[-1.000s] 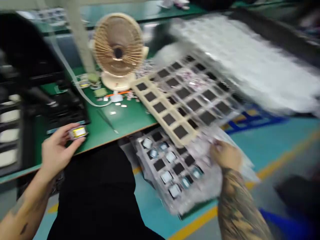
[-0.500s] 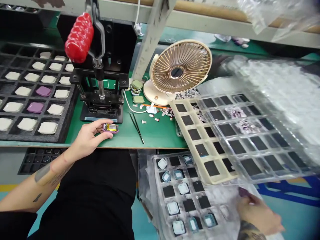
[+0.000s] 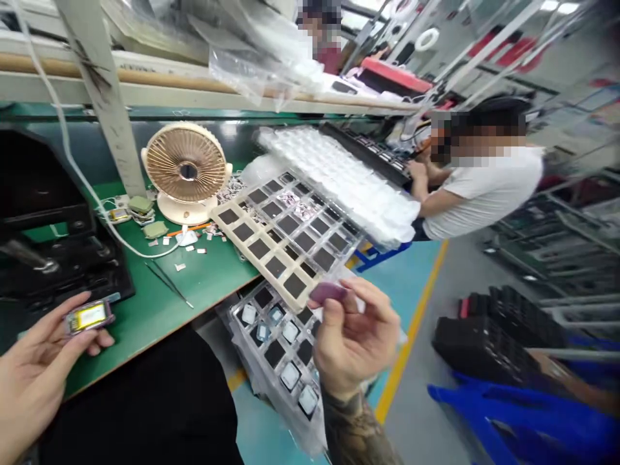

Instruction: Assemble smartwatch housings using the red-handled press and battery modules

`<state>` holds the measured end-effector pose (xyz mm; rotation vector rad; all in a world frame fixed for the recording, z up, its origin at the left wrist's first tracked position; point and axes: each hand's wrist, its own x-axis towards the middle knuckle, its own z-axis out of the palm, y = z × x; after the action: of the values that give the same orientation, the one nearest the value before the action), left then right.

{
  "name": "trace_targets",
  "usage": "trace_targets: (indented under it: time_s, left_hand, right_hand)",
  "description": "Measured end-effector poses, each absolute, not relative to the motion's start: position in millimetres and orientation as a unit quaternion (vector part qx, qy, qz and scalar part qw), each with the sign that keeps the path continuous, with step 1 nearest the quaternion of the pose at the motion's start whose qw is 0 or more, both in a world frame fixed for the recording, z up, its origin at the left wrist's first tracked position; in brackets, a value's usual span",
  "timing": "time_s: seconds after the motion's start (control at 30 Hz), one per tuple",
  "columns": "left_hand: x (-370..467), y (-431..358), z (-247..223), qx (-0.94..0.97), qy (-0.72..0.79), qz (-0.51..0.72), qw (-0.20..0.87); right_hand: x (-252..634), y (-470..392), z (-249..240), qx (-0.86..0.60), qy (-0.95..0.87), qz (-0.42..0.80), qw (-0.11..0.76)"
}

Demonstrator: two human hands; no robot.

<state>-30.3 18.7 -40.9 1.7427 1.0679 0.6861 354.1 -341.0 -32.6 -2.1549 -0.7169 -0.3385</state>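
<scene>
Between thumb and fingers, my left hand [image 3: 46, 361] grips a small purple device housing [image 3: 90, 317] whose open face shows a yellow battery. It is over the green bench, close to the black hand press [image 3: 62, 232]. My right hand [image 3: 356, 336] pinches a purple cover [image 3: 328, 292], raised over the front corner of the cream tray [image 3: 285, 303]. Under that hand lies a clear blister tray [image 3: 242, 316] with pale blue covers in some pockets. Black tweezers [image 3: 169, 284] rest on the bench between my hands.
A cream fan [image 3: 186, 171] stands behind the tweezers. Olive-green covers [image 3: 155, 230] and small white scraps lie near it. Clear trays [image 3: 320, 226] and white trays [image 3: 339, 181] overhang the bench at right. A co-worker in a white shirt [image 3: 484, 187] sits beyond; black boxes [image 3: 494, 329] stand at far right.
My view has swung right. My right hand has come up from low beside the blister tray, holding the purple cover. My left hand still holds the housing with the battery.
</scene>
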Motion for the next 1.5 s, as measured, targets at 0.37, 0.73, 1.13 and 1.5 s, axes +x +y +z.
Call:
trace_targets:
  time_s: [0.37,0.73,1.13,1.5]
  left_hand:
    - [27,4,-33,0.623,0.334,0.28,0.649]
    - [16,6,-36,0.621,0.262,0.321,0.665]
    - [13,8,-34,0.693,0.214,0.343,0.596]
    - [22,-4,-40,0.755,0.177,0.436,0.456]
  right_hand:
    - [213,-117,-27,-0.551,-0.51,0.189,0.633]
    - [203,-78,-38,-0.538,-0.646,0.113,0.529]
    - [215,-79,-40,-0.53,-0.585,0.251,0.56]
    - [210,-84,-39,-0.528,-0.575,0.225,0.584]
